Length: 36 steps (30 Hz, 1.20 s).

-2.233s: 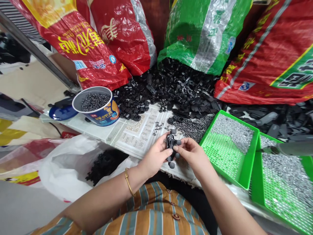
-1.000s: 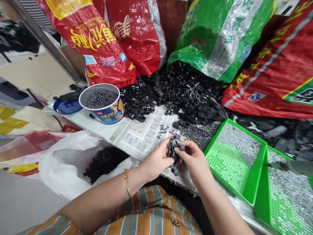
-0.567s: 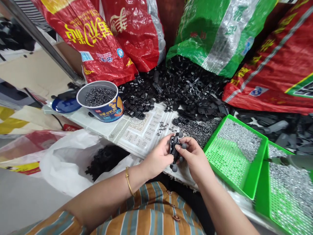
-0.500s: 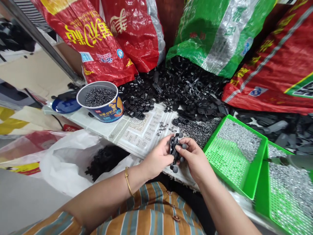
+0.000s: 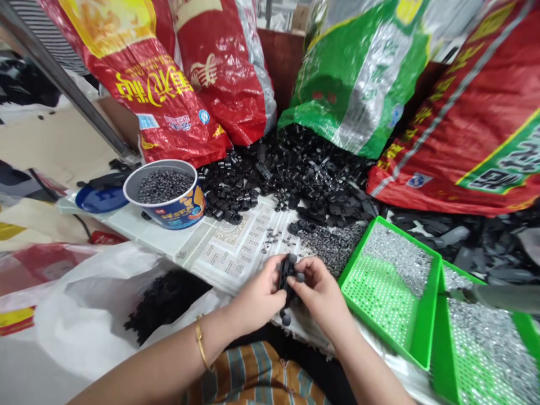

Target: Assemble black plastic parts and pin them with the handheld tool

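In front of my body I hold a small black plastic assembly [image 5: 287, 277] with round knobs at its ends and side. My left hand [image 5: 258, 295] is closed round its left side, the thumb across its lower part. From the right, my right hand [image 5: 317, 288] pinches it near a side knob with thumb and fingers. Some fingertips are hidden behind the part. Just beyond my hands, tiny dark parts [image 5: 335, 246] lie spread on the patterned tablecloth [image 5: 228, 261].
Green perforated trays [image 5: 436, 315] with small metal pieces stand at right, a screwdriver-like tool [image 5: 489, 295] above one. A tub [image 5: 179, 216] of tiny parts stands left. Black parts [image 5: 312, 169] spill from the green sack [image 5: 337, 95]. A white bag [image 5: 84, 304] hangs open at lower left.
My view has tilted up and shifted right, so the scene sits lower and further left. The black assembly has turned slightly, its hollow side showing less. Both hands still hold it.
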Each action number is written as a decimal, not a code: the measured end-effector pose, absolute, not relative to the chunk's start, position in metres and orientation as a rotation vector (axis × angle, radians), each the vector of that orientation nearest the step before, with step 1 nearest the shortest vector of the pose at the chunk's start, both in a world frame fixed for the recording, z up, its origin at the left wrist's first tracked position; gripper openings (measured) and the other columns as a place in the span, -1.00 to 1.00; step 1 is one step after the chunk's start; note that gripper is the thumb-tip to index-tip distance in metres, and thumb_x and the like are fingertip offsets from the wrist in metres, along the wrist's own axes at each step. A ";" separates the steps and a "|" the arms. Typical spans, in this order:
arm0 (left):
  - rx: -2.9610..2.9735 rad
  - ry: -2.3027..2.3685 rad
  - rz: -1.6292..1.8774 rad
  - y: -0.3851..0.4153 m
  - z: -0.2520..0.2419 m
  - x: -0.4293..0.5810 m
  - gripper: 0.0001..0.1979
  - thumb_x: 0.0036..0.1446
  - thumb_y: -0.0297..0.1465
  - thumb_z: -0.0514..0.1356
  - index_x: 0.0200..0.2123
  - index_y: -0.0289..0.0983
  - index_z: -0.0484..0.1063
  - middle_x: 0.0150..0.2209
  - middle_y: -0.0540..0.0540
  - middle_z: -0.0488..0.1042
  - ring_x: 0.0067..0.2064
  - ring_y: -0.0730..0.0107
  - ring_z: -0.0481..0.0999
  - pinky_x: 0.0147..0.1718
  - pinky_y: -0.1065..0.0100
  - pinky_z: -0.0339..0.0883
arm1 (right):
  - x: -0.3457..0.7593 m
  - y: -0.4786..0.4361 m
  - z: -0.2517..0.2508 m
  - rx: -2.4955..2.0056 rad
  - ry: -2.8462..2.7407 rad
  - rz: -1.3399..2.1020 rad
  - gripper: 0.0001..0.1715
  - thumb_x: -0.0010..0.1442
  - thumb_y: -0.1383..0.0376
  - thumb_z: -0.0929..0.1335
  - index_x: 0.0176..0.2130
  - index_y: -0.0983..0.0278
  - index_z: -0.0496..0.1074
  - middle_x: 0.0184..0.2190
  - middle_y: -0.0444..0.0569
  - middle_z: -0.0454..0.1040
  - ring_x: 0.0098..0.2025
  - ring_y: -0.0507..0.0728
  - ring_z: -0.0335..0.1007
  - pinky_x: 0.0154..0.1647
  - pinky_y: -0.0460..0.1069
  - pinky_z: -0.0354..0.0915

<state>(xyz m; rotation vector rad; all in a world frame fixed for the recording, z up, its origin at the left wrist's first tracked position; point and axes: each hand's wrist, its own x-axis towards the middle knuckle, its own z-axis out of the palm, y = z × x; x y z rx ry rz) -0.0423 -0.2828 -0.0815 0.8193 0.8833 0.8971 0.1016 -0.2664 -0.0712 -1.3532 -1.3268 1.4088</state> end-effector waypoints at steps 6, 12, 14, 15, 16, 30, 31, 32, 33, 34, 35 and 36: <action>0.608 0.993 0.846 -0.274 -0.067 -0.052 -0.41 -0.08 -0.60 0.10 0.03 -0.16 0.02 -0.16 -0.15 0.44 -0.27 0.32 0.51 -0.38 0.35 0.29 | 0.141 -0.196 -0.049 -1.731 -1.952 0.604 -0.83 0.07 0.28 0.28 -0.29 0.17 0.43 -0.33 -0.08 0.48 -0.30 0.12 0.40 -0.20 0.06 0.29; 0.484 0.993 0.831 -0.276 -0.061 -0.053 -0.42 -0.09 -0.60 0.08 0.03 -0.17 0.01 -0.12 -0.16 0.42 -0.21 0.23 0.52 -0.40 0.37 0.29 | 0.154 -0.137 -0.060 -1.829 -2.092 0.265 -0.69 -0.03 0.40 0.34 -0.21 0.23 0.47 -0.24 0.01 0.49 -0.19 0.17 0.39 -0.12 0.03 0.24; 0.482 0.993 0.843 -0.275 -0.062 -0.054 -0.41 -0.10 -0.60 0.08 0.03 -0.17 0.01 -0.13 -0.15 0.42 -0.21 0.22 0.53 -0.39 0.37 0.29 | 0.153 -0.134 -0.063 -1.820 -2.154 0.242 -0.75 0.01 0.40 0.31 -0.27 0.22 0.50 -0.27 0.00 0.50 -0.20 0.16 0.40 -0.14 0.01 0.24; 0.480 0.990 0.847 -0.274 -0.062 -0.054 -0.41 -0.10 -0.59 0.09 0.03 -0.17 0.02 -0.13 -0.15 0.42 -0.21 0.22 0.53 -0.39 0.36 0.29 | 0.152 -0.136 -0.064 -1.821 -2.171 0.229 -0.77 0.04 0.40 0.29 -0.29 0.23 0.50 -0.28 0.00 0.50 -0.21 0.15 0.40 -0.14 0.00 0.25; 0.477 0.988 0.849 -0.273 -0.061 -0.055 -0.41 -0.10 -0.59 0.09 0.03 -0.17 0.02 -0.13 -0.15 0.42 -0.21 0.22 0.53 -0.39 0.36 0.29 | 0.152 -0.138 -0.064 -1.827 -2.177 0.216 -0.77 0.06 0.39 0.28 -0.30 0.23 0.50 -0.28 0.00 0.51 -0.22 0.15 0.41 -0.16 0.00 0.26; 0.470 0.952 0.869 -0.272 -0.061 -0.050 -0.47 -0.07 -0.59 0.09 -0.01 -0.16 0.04 -0.14 -0.13 0.42 -0.20 0.22 0.53 -0.36 0.35 0.29 | 0.200 -0.122 -0.058 -1.994 -2.052 0.046 -0.54 0.00 0.50 0.24 -0.09 0.35 0.45 -0.14 0.19 0.46 -0.14 0.28 0.38 -0.08 0.11 0.21; 0.465 0.952 0.873 -0.272 -0.061 -0.050 -0.46 -0.07 -0.59 0.10 -0.01 -0.17 0.05 -0.14 -0.14 0.42 -0.21 0.21 0.53 -0.36 0.35 0.29 | 0.202 -0.119 -0.058 -1.990 -2.053 0.068 -0.57 -0.01 0.49 0.25 -0.13 0.32 0.48 -0.17 0.17 0.48 -0.16 0.27 0.38 -0.09 0.11 0.22; 0.458 0.948 0.878 -0.272 -0.061 -0.051 -0.46 -0.08 -0.59 0.10 -0.01 -0.17 0.05 -0.14 -0.14 0.43 -0.21 0.21 0.53 -0.36 0.34 0.30 | 0.203 -0.117 -0.058 -1.986 -2.046 0.091 -0.61 0.00 0.47 0.27 -0.17 0.30 0.50 -0.21 0.15 0.50 -0.17 0.27 0.38 -0.10 0.11 0.22; 0.450 0.943 0.886 -0.272 -0.061 -0.051 -0.46 -0.08 -0.59 0.10 0.00 -0.17 0.05 -0.15 -0.14 0.43 -0.21 0.20 0.53 -0.36 0.33 0.30 | 0.203 -0.116 -0.057 -1.983 -2.027 0.114 -0.66 0.01 0.44 0.27 -0.21 0.29 0.51 -0.23 0.14 0.50 -0.17 0.27 0.38 -0.10 0.11 0.22; 0.441 0.938 0.896 -0.271 -0.062 -0.051 -0.45 -0.08 -0.59 0.11 0.00 -0.17 0.06 -0.15 -0.14 0.43 -0.20 0.19 0.53 -0.35 0.33 0.31 | 0.201 -0.118 -0.057 -1.979 -1.997 0.139 -0.68 0.04 0.41 0.26 -0.21 0.29 0.51 -0.24 0.14 0.50 -0.17 0.26 0.38 -0.10 0.12 0.22; 0.432 0.936 0.911 -0.270 -0.062 -0.051 -0.45 -0.08 -0.59 0.12 0.01 -0.17 0.06 -0.14 -0.15 0.43 -0.19 0.19 0.52 -0.35 0.33 0.31 | 0.199 -0.123 -0.056 -1.972 -1.962 0.171 -0.68 0.06 0.39 0.25 -0.20 0.30 0.50 -0.22 0.13 0.50 -0.16 0.26 0.38 -0.09 0.13 0.22; 0.422 0.940 0.931 -0.269 -0.062 -0.051 -0.43 -0.08 -0.58 0.13 0.02 -0.16 0.06 -0.13 -0.15 0.43 -0.17 0.19 0.52 -0.34 0.33 0.32 | 0.195 -0.129 -0.055 -1.962 -1.924 0.219 -0.67 0.08 0.36 0.25 -0.17 0.30 0.49 -0.21 0.12 0.49 -0.16 0.24 0.38 -0.09 0.12 0.23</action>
